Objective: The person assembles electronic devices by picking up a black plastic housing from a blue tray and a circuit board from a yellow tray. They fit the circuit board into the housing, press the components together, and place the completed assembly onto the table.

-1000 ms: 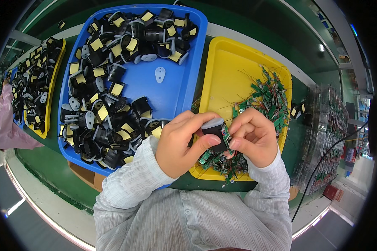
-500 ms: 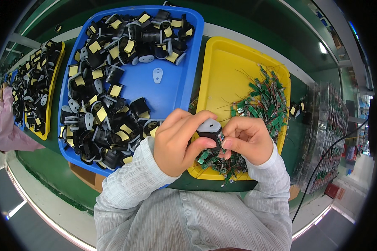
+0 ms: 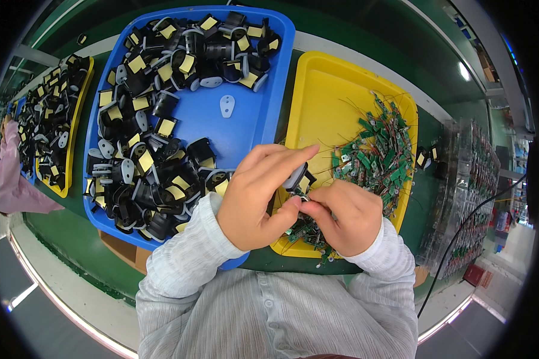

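Note:
A black plastic housing with a grey end cap and a yellow patch is held up over the near-left corner of the yellow tray. My left hand grips it from the left, its index finger stretched out above and its thumb below. Thumb and forefinger of my right hand are pinched at the housing's lower end, against my left thumb tip. Whatever small piece sits between those fingertips is mostly hidden. Green circuit boards with thin wires lie heaped in the yellow tray, beneath and beyond my right hand.
On the left, a blue tray holds many similar black housings and a loose grey cap. Stacked clear plastic trays stand at the right behind a black cable. A person's pink sleeve shows beside another filled tray at far left.
The housing has been tilted, so its grey cap now faces left and its yellow patch shows. My left index finger has straightened, and my right hand has shifted slightly left and down.

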A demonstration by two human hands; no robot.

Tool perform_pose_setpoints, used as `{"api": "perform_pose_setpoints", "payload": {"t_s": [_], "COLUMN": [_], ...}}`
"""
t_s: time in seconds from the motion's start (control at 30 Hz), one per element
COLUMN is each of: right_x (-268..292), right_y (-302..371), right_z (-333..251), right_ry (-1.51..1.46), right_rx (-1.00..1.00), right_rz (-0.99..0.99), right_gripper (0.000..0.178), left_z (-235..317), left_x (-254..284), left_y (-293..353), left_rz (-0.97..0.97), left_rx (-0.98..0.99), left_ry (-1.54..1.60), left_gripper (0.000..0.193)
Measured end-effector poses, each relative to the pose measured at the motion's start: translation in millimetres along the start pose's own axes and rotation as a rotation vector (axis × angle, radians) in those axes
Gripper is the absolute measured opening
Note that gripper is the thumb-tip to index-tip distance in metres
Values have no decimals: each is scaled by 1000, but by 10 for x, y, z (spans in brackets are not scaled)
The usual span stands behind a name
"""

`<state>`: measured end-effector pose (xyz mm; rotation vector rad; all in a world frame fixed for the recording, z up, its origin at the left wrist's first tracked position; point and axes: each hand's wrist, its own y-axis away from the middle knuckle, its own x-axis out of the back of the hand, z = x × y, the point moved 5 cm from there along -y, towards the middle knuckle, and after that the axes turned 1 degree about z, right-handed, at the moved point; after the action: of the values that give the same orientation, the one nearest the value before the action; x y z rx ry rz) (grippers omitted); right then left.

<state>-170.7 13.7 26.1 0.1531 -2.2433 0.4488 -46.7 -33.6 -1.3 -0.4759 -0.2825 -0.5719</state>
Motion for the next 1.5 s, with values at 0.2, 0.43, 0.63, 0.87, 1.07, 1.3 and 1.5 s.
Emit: {"api": "perform_pose_setpoints", "payload": {"t_s": [0.2, 0.43, 0.63, 0.87, 1.07, 1.3, 1.5], "right_x": [31, 31, -44, -24, 271, 565, 519], "right_y": [-16, -14, -47, -118, -607, -1575, -1529], "right_z": [61, 151, 247, 148, 461, 1937, 2539], "right_ry": [-206, -292, -455, -282, -40, 575, 372], "right_rx": [-86, -172, -288, -207, -180, -650, -857], "right_rz": [-77, -54, -91, -33, 33, 128, 13], "right_gripper": [14, 13, 9, 10, 11, 14, 20], "left_z": [-50, 44, -48, -11, -311, -761, -842], "left_x": [12, 39, 73, 137, 582, 934, 921], "left_y": [28, -4, 48, 42, -26, 116, 85], "left_rz": [-45, 86, 93, 171, 334, 324, 259], "left_rx": [19, 38, 72, 25, 222, 722, 700], "left_ry": [-79, 73, -23, -60, -909, -1305, -1310], "left_gripper": [59, 48, 45, 42, 65, 54, 45]}}
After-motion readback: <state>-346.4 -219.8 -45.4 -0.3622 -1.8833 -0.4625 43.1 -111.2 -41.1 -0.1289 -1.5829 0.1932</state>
